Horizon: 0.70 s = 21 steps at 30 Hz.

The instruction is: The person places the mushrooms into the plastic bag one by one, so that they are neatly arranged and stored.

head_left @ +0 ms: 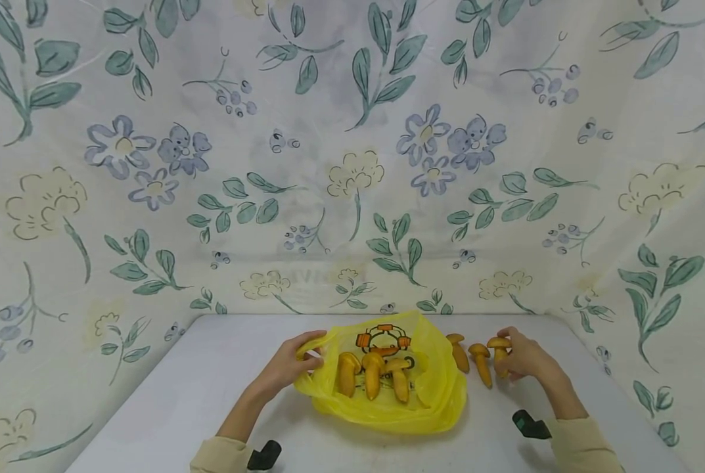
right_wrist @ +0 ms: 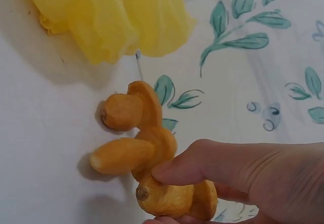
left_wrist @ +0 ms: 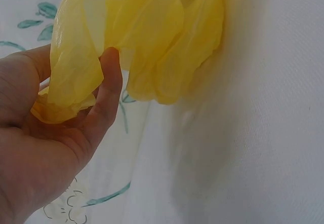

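Note:
A yellow plastic bag (head_left: pixel 387 417) with a printed cartoon figure lies in the middle of the table in the head view. My left hand (head_left: pixel 295 360) grips a handle of it at its left side; in the left wrist view the handle loop (left_wrist: pixel 73 77) hangs over the curled fingers. Three brown-orange mushrooms (head_left: pixel 372 376) lie within the bag's outline. To its right, my right hand (head_left: pixel 526 358) pinches a mushroom (right_wrist: pixel 169 196) by its stem between thumb and fingers. Beside that one, two more mushrooms (right_wrist: pixel 121 155) lie on the table, caps toward the back.
The white table (head_left: pixel 210 374) extends to both sides of the bag. Behind it hangs a cloth (head_left: pixel 340 217) printed with flowers and leaves. A black device (head_left: pixel 265 455) is by the left wrist and another black device (head_left: pixel 529 425) by the right.

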Tool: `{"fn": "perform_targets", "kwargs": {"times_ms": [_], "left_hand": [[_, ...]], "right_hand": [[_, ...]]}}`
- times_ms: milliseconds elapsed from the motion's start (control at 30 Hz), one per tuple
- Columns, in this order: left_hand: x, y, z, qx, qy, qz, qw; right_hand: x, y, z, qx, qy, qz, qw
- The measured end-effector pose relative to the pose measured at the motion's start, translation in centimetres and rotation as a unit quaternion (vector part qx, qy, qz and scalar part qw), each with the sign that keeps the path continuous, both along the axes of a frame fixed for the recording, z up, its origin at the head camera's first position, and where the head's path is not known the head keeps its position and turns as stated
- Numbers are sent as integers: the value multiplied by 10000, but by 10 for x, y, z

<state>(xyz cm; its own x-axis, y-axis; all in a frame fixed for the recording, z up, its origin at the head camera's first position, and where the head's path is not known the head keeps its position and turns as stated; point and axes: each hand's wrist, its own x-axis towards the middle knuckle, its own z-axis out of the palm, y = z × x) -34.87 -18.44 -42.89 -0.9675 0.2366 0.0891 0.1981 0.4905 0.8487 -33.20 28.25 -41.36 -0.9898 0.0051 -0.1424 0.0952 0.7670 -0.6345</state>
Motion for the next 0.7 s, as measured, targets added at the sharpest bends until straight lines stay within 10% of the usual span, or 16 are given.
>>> {"fn": "perform_targets", "kwargs": {"times_ms": [700], "left_hand": [[4,3,3,-63,73,51,9999]], "right_hand": [[12,-12,29,9,500,198,9986]]}}
